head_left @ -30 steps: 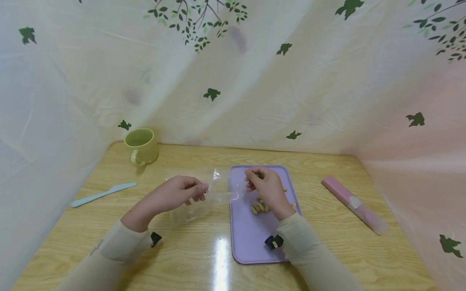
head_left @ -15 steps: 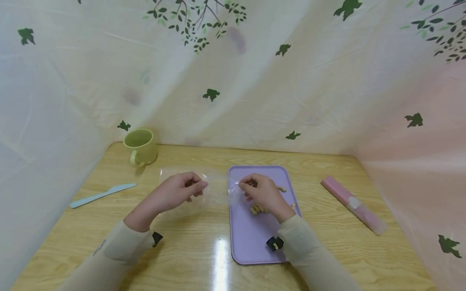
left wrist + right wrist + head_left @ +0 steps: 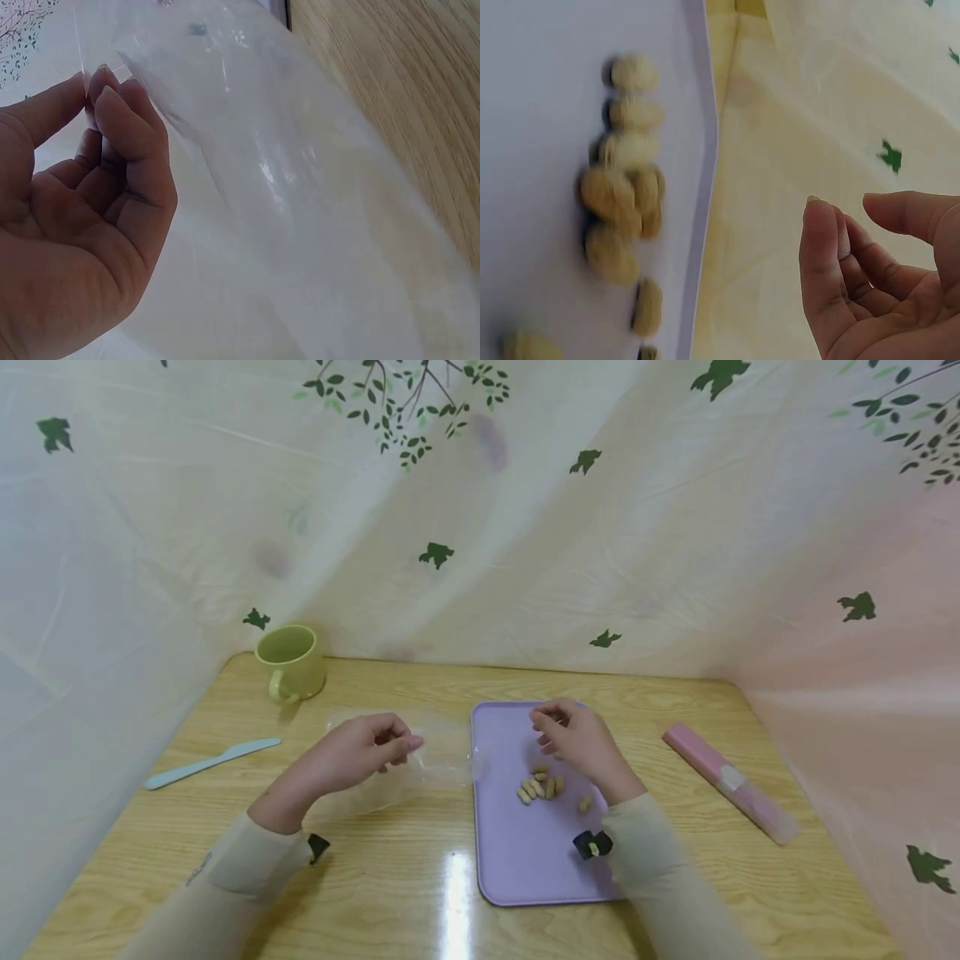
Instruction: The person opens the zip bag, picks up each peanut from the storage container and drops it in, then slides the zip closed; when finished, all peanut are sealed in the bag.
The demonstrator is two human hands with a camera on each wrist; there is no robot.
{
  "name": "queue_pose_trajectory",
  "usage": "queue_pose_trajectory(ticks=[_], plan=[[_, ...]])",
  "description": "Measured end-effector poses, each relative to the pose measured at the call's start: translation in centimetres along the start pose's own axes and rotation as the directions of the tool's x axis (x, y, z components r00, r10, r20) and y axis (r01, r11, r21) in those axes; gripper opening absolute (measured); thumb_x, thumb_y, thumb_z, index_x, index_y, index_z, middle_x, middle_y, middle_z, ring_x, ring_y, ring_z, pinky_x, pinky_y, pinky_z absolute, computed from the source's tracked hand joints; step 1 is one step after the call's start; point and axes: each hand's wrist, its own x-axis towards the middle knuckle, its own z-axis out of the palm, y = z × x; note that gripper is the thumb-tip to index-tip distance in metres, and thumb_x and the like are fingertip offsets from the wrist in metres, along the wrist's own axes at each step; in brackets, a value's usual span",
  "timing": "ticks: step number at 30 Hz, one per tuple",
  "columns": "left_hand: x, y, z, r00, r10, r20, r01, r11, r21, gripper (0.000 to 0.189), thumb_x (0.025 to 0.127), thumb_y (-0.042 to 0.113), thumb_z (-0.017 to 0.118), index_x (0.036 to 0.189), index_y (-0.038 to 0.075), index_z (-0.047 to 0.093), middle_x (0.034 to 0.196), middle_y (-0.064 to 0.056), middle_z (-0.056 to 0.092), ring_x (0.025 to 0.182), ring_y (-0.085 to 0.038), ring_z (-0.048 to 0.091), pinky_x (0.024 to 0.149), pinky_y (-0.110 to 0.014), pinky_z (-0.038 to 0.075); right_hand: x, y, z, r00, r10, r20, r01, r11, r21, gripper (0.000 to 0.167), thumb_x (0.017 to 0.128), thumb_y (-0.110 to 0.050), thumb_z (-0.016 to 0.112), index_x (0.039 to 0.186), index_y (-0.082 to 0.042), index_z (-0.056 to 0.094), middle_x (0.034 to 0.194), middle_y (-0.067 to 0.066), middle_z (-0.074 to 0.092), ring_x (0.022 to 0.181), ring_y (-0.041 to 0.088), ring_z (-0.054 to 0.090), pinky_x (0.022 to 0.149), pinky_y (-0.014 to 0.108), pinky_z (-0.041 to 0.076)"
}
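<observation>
A clear plastic bag [image 3: 442,760] hangs from my left hand [image 3: 348,768], which pinches its edge between thumb and fingertips. In the left wrist view the bag's film [image 3: 300,195] spreads out beside the fingers. My right hand [image 3: 585,747] is over the far right part of a purple tray [image 3: 517,860], holding nothing. Its thumb and forefinger are apart in the right wrist view, the fingers loosely bent. Several unshelled peanuts [image 3: 528,790] lie on the tray below that hand. The bag's right end overlaps the tray's left edge.
A green mug [image 3: 295,664] stands at the back left of the wooden table [image 3: 390,877]. In front of it lies a light blue plastic knife [image 3: 213,762]. A long pink roll [image 3: 731,781] with a white label lies to the right. A patterned curtain [image 3: 487,527] surrounds the table.
My right hand has let go of the bag and moved right over the tray, uncovering more peanuts. My left hand stays almost in place with the bag, whose right end now hangs loose.
</observation>
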Motion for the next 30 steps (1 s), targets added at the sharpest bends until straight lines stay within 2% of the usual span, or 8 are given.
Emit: queue_pose_trajectory(ticks=[6, 13, 19, 24, 30], plan=[[0.1, -0.3, 0.1, 1.0, -0.016, 0.014, 0.016, 1.0, -0.006, 0.039, 0.106, 0.05, 0.064, 0.101, 0.012, 0.067, 0.091, -0.002, 0.066, 0.083, -0.02, 0.06, 0.072, -0.033, 0.055, 0.5, 1.7, -2.8, 0.996, 0.087, -0.032, -0.088, 0.995, -0.047, 0.034, 0.109, -0.031, 0.063, 0.132, -0.006, 0.067, 0.123, 0.023, 0.072, 0.089, 0.018, 0.075, 0.085, 0.041, 0.063], [0.3, -0.7, 0.1, 1.0, -0.02, 0.009, 0.02, 1.0, -0.02, 0.037, 0.107, 0.049, 0.064, 0.099, 0.013, 0.067, 0.091, -0.002, 0.065, 0.084, -0.02, 0.06, 0.074, -0.034, 0.055, 0.5, 4.1, -4.6, 0.992, 0.124, 0.019, -0.118, 0.973, -0.2, 0.03, 0.106, -0.023, 0.066, 0.126, -0.001, 0.069, 0.106, 0.016, 0.075, 0.084, 0.02, 0.073, 0.08, 0.037, 0.06], [0.3, -0.8, 0.0, 1.0, -0.014, 0.002, 0.014, 1.0, -0.018, 0.036, 0.107, 0.049, 0.064, 0.099, 0.013, 0.067, 0.09, -0.002, 0.065, 0.084, -0.02, 0.06, 0.075, -0.034, 0.056, 0.8, 5.8, -4.9, 0.983, 0.182, 0.022, -0.168, 0.944, -0.283, 0.025, 0.106, -0.02, 0.067, 0.124, -0.003, 0.07, 0.097, 0.01, 0.075, 0.084, 0.018, 0.069, 0.076, 0.032, 0.053], [0.2, -0.8, 0.0, 1.0, -0.008, -0.003, 0.008, 1.0, -0.016, 0.034, 0.107, 0.048, 0.064, 0.097, 0.015, 0.066, 0.09, -0.001, 0.065, 0.082, -0.02, 0.06, 0.073, -0.033, 0.055, 1.1, 6.4, -4.7, 0.983, 0.178, 0.038, -0.159, 0.943, -0.294, 0.024, 0.105, -0.016, 0.068, 0.122, -0.001, 0.071, 0.1, 0.013, 0.075, 0.084, 0.018, 0.07, 0.075, 0.032, 0.055], [0.3, -0.9, 0.0, 1.0, -0.006, 0.003, 0.006, 1.0, -0.018, 0.037, 0.107, 0.047, 0.064, 0.1, 0.01, 0.067, 0.09, -0.001, 0.065, 0.083, -0.02, 0.059, 0.074, -0.034, 0.055, 1.2, 6.7, -4.0, 0.982, 0.182, 0.048, -0.162, 0.947, -0.278, 0.021, 0.104, -0.012, 0.068, 0.118, 0.002, 0.071, 0.106, 0.017, 0.075, 0.082, 0.017, 0.074, 0.071, 0.031, 0.059]])
